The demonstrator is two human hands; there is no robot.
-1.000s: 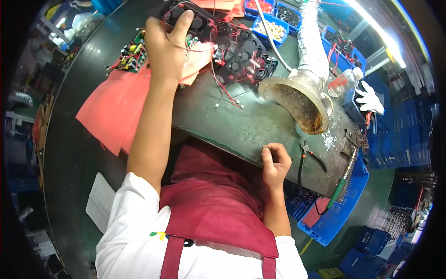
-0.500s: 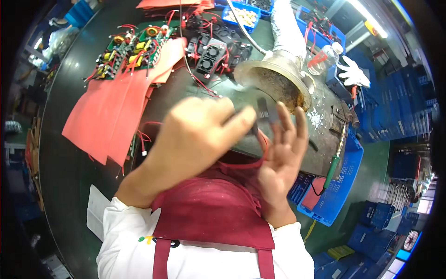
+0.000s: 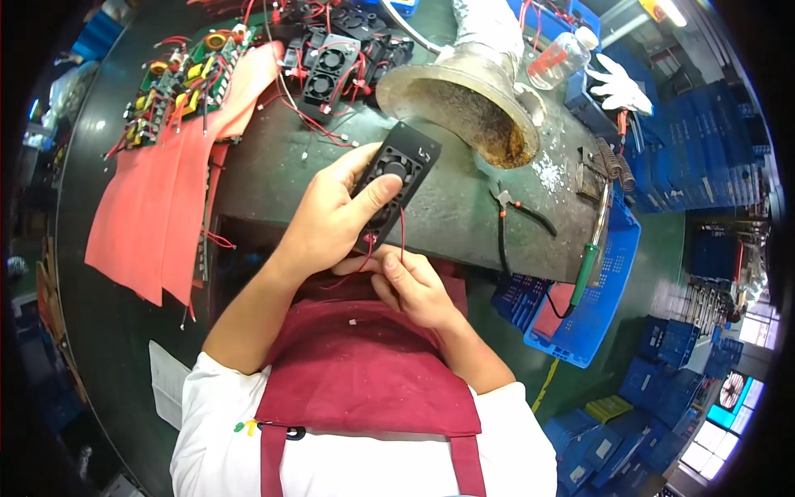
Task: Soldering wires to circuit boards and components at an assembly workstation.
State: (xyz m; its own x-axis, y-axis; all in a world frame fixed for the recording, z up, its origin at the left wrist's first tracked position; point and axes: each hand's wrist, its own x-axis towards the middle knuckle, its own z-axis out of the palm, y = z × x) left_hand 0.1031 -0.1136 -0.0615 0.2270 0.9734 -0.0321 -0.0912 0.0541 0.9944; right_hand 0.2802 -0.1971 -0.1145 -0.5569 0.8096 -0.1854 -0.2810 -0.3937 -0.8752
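My left hand (image 3: 331,207) holds a black twin-fan unit (image 3: 418,161) tilted above the bench's near edge, its thumb lying over the upper fan. Thin red wires (image 3: 403,228) come out of the unit's lower end. Just below, my right hand (image 3: 422,291) is closed, with thumb and finger pinching one of these wires. A small white plug (image 3: 352,321) shows against the maroon apron. To the right, wire cutters (image 3: 503,199) with black and orange handles lie on the bench, their handles spread.
Ahead stands a wide metal fume funnel (image 3: 406,93). Fan units (image 3: 331,70) with red leads are heaped at far left, beside circuit boards (image 3: 178,91) on red sheets (image 3: 149,219). A green-handled soldering iron (image 3: 588,269) leans by a blue basket (image 3: 609,306); a bottle (image 3: 559,62) stands behind.
Both hands were blurred and raised, the right with spread fingers. Now the fan unit is steady in my left hand, and the right has dropped and closed on a wire. The view has shifted somewhat.
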